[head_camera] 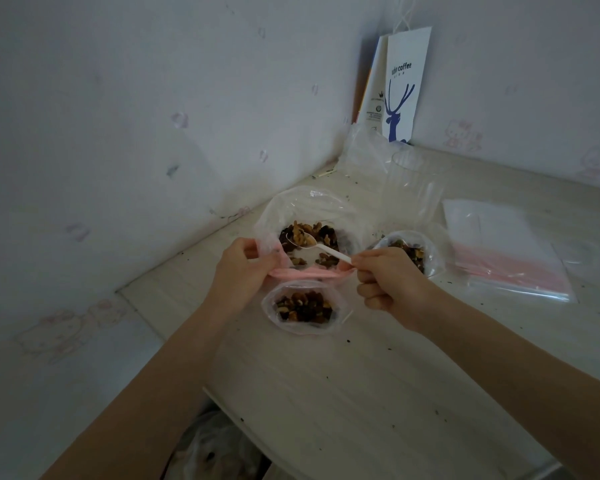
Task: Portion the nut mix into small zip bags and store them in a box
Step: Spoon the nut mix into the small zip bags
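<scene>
Nut mix (323, 232) inside the large bag (305, 202) on the tabletop (361, 375)
Pinches that bag's pink rim with left grip (245, 268) and the white spoon (329, 251) handle with right grip (388, 278), bowl in the mix; shows two filled ones just beside the large bag: near zip bag (303, 308), right zip bag (413, 252).

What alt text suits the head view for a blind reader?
The right hand holds a white plastic spoon of nut mix in a large clear zip bag, whose pink edge the left hand grips. Two small filled bags stand nearby on a pale table.
</scene>
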